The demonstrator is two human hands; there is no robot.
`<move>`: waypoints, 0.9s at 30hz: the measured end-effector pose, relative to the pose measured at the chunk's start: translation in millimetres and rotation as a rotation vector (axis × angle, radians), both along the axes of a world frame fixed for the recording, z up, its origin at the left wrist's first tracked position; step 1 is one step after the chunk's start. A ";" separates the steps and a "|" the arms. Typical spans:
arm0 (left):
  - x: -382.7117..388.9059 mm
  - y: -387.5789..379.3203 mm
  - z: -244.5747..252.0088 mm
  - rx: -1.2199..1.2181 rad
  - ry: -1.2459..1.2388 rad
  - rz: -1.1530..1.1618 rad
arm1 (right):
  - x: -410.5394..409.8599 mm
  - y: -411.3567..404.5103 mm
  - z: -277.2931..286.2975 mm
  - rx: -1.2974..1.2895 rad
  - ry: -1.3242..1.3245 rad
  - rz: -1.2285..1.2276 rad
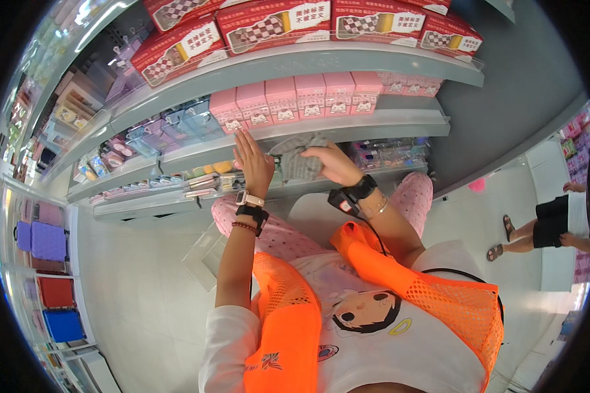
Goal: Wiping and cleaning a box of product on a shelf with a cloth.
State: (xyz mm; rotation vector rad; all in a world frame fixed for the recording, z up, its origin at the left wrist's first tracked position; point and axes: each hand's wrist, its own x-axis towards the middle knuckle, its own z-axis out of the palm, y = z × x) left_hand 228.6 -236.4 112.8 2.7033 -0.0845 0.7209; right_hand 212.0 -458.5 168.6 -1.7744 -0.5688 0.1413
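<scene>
A crumpled grey cloth is gripped in my right hand, in front of the lower shelves. To its left, my left hand is raised with its fingers extended and holds nothing visible. The fingertips of that hand overlap the shelf edge just below a row of pink boxes with a cartoon face. Below my hands lies a low shelf with small yellow and green items and clear packs. The cloth hides part of this shelf.
Red boxes fill the shelf above. Blue and purple packs stand left of the pink boxes. More clear packs lie at the lower right. A clear plastic bin is on the floor. Another person stands at the far right.
</scene>
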 end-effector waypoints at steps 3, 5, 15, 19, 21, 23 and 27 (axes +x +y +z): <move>-7.4 -11.0 -2.7 0.005 -0.006 -0.058 | -27.7 -38.4 -20.8 -0.032 -0.202 -0.052; -8.0 -24.4 2.4 -0.007 -0.018 -0.107 | -38.7 -55.5 -12.2 0.145 -0.019 -0.147; -33.4 -110.9 -5.6 -0.078 0.003 -0.445 | -6.2 -94.9 1.6 0.722 -0.224 -1.057; -60.6 -132.5 -20.4 -0.101 0.049 -0.575 | 44.4 -102.1 38.5 -0.255 -0.906 -1.059; -69.4 -137.3 -24.8 -0.116 0.052 -0.626 | 83.8 -106.2 35.8 -0.338 -0.770 -0.976; -75.3 -138.7 -31.1 -0.139 0.122 -0.630 | 98.9 -96.0 39.1 -0.416 -0.630 -0.889; -81.5 -139.9 -37.1 -0.166 0.168 -0.587 | 108.4 -63.5 37.9 -0.849 -0.685 -0.742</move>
